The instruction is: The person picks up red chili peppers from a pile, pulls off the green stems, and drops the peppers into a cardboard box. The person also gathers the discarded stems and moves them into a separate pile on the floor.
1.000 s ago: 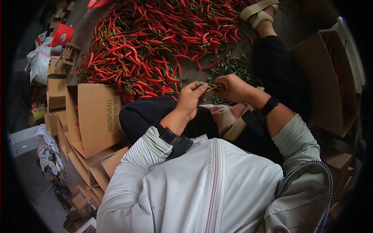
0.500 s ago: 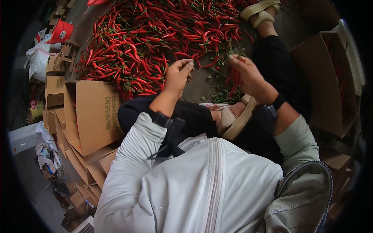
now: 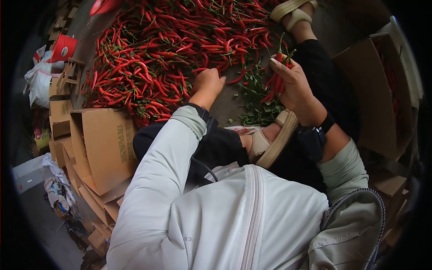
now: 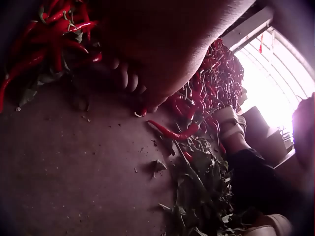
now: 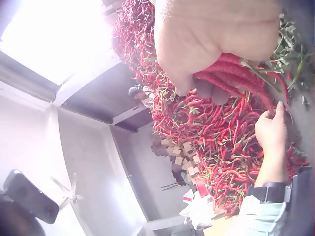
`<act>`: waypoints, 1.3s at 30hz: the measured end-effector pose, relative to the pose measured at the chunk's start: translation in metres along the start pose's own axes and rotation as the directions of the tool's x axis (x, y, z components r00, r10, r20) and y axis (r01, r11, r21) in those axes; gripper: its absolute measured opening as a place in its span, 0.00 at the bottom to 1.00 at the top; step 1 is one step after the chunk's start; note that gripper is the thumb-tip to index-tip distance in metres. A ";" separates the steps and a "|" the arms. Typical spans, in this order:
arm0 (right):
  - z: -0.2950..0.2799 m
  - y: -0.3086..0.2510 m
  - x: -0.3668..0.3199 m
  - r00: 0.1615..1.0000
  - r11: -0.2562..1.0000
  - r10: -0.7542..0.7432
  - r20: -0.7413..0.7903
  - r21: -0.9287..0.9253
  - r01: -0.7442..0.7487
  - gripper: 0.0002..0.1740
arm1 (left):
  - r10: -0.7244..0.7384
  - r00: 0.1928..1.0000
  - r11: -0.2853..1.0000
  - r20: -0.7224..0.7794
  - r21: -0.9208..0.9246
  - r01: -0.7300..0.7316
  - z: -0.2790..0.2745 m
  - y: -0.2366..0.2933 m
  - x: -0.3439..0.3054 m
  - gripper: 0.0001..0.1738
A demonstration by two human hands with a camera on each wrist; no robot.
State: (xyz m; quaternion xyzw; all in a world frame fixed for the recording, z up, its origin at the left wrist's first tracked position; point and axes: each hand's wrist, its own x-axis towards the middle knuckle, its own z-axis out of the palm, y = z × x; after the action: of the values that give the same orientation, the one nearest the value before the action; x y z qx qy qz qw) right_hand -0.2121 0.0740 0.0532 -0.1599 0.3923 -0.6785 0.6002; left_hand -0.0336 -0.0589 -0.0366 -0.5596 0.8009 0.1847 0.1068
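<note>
My right hand [image 3: 294, 83] holds a small bunch of red chili peppers [image 3: 278, 83], thumb across them near their green stems. In the right wrist view the bunch [image 5: 236, 78] sticks out from under the palm. My left hand [image 3: 208, 85] is lowered at the near edge of the chili pile [image 3: 157, 54]. Its curled fingers [image 4: 129, 81] are close over the floor in the left wrist view. A bit of red chili [image 4: 141, 113] shows right at the fingertips; I cannot tell whether they pinch it. One curved chili [image 4: 172, 132] lies just beside them.
Green leaves and stems [image 3: 256, 103] lie between my hands and the sandalled foot [image 3: 274, 139]. Cardboard boxes stand left [image 3: 105, 148] and right [image 3: 373, 94], the right one with chilies inside. A red bucket [image 3: 63, 48] and white sack [image 3: 38, 83] are farther left.
My hands have parted from where they met over the stems. The right moved up and right with the chilies; the left moved up and left, then down to the pile's edge.
</note>
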 end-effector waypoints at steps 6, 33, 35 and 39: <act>0.004 -0.007 -0.005 0.998 1.000 -0.022 0.058 0.001 0.022 0.08 | 0.175 0.969 0.938 -0.171 -0.269 -0.217 0.005 -0.008 -0.009 0.11; 0.005 -0.005 -0.007 0.997 0.998 -0.058 0.049 -0.019 0.059 0.07 | 0.184 0.938 0.864 -0.296 -0.407 -0.297 0.003 -0.048 0.009 0.14; 0.004 -0.004 -0.006 0.997 0.998 -0.056 0.057 -0.030 0.058 0.07 | 0.178 0.919 0.918 -0.352 -0.277 -0.284 -0.014 -0.040 0.008 0.14; 0.002 -0.003 -0.004 0.996 0.997 -0.071 0.047 -0.012 0.071 0.07 | 0.089 0.983 0.995 -0.161 0.069 -0.079 -0.027 -0.029 0.012 0.15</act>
State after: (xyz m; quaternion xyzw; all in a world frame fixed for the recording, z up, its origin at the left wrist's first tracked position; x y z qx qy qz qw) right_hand -0.2121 0.0765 0.0581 -0.1935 0.3772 -0.6928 0.5834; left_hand -0.0103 -0.0896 -0.0214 -0.5349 0.8352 0.1175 0.0500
